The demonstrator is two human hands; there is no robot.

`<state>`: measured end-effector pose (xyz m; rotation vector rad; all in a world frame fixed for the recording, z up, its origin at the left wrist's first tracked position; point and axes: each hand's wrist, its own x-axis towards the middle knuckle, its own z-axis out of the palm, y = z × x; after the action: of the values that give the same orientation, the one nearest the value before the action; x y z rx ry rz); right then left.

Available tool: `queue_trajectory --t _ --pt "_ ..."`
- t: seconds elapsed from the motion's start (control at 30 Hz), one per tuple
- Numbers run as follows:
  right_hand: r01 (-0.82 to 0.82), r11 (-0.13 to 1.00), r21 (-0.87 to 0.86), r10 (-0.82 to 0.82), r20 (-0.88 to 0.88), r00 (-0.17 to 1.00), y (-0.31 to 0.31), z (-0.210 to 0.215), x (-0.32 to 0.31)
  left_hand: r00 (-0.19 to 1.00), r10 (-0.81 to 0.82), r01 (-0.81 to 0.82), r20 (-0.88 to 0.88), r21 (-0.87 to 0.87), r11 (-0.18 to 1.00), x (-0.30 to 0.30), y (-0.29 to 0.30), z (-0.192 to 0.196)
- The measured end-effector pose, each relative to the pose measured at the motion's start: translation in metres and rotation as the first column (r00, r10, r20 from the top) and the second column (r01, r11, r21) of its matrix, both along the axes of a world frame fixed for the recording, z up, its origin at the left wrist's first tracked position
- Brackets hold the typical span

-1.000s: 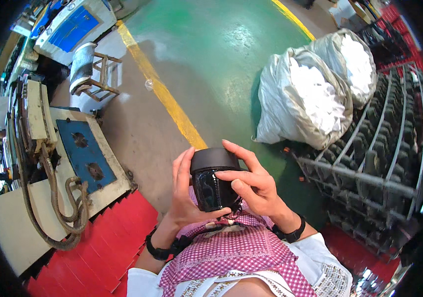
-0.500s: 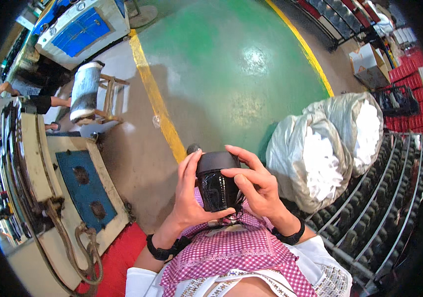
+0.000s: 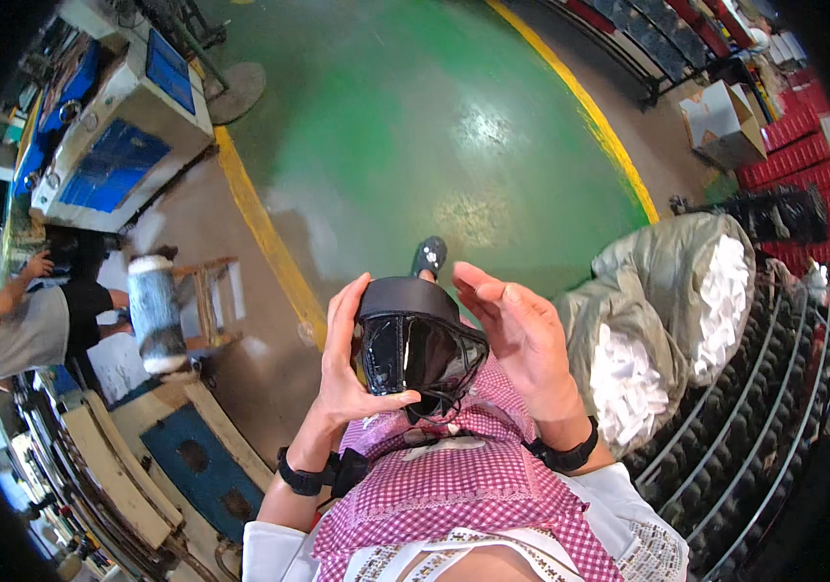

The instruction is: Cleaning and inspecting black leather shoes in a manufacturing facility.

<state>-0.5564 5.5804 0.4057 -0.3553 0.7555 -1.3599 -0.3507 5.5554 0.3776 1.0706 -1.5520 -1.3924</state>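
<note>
A black shoe (image 3: 410, 339), its upper glossy and its thick sole matte, is held up in front of my chest. My left hand (image 3: 345, 364) grips its left side, with the thumb across the lower part and the fingers along the sole's edge. Loose black laces or cords hang at the shoe's lower right. My right hand (image 3: 523, 339) is just right of the shoe, raised, fingers apart and holding nothing. Whether its palm edge touches the shoe, I cannot tell. Both wrists wear black bands.
Two large sacks of white pieces (image 3: 628, 383) stand at right, beside a metal rack (image 3: 725, 446) of dark items. A cardboard box (image 3: 722, 124) lies beyond. On the left are a machine (image 3: 211, 456), a padded stool (image 3: 156, 315) and another person (image 3: 17, 325).
My right hand has come off the shoe and opened to its right. The shoe has tilted and shifted slightly left in my left hand. My view has shifted, and a foot shows ahead.
</note>
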Motion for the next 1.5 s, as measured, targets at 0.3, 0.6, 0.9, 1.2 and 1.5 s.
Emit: queue_trajectory --t 0.3,0.6,0.9,1.2,1.5 --pt "0.027 0.989 0.144 -0.005 -0.155 0.988 -0.258 -0.020 -0.074 0.969 0.212 -0.200 -0.123 0.104 0.974 -0.051 -0.231 0.006" --pt "-0.170 0.979 0.110 0.201 -0.425 0.882 -0.526 -0.026 -0.057 0.794 0.497 -0.465 -0.350 0.175 0.868 -0.045 -0.450 0.004" --pt "-0.375 0.752 0.542 0.656 -0.562 0.504 -0.779 -0.038 -0.059 0.700 0.560 -0.430 -0.442 0.365 0.826 -0.036 -0.717 -0.024" --pt "-0.194 0.856 0.479 0.429 -0.450 0.783 -1.028 -0.056 -0.124 0.834 0.321 -0.290 -0.448 0.138 0.947 -0.102 -0.993 -0.012" --pt "-0.057 0.937 0.344 0.198 -0.390 0.899 -1.277 -0.063 -0.160 0.917 0.364 -0.386 -0.160 -0.137 0.912 -0.137 -1.216 -0.003"
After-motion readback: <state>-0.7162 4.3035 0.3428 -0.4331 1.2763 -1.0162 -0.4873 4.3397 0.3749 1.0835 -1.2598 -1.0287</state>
